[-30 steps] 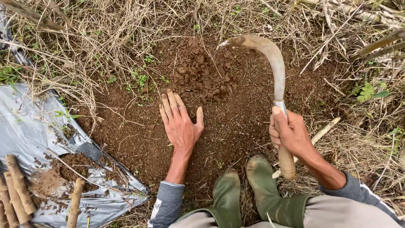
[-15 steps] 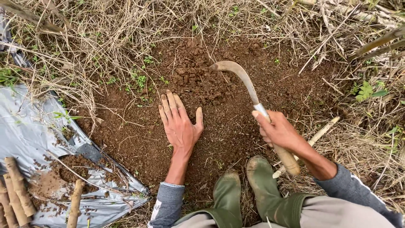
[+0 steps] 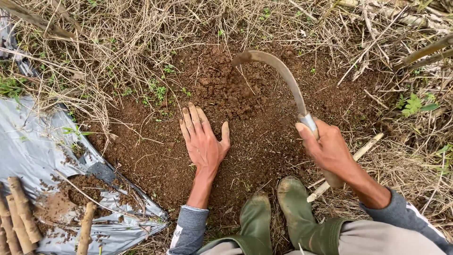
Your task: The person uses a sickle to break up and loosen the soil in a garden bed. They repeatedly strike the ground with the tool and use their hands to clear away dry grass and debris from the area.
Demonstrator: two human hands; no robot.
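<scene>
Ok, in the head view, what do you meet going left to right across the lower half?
Cut stem pieces → grey plastic sheet → left hand flat on the soil → green rubber boots → right hand gripping the sickle.

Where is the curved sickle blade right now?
The sickle is held in the right hand, right of centre, its blade arching above the loose brown soil beyond the flat left hand.

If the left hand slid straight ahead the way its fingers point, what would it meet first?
Probably the loose clods of dug soil just beyond the left hand; the sickle tip seems farther right.
</scene>
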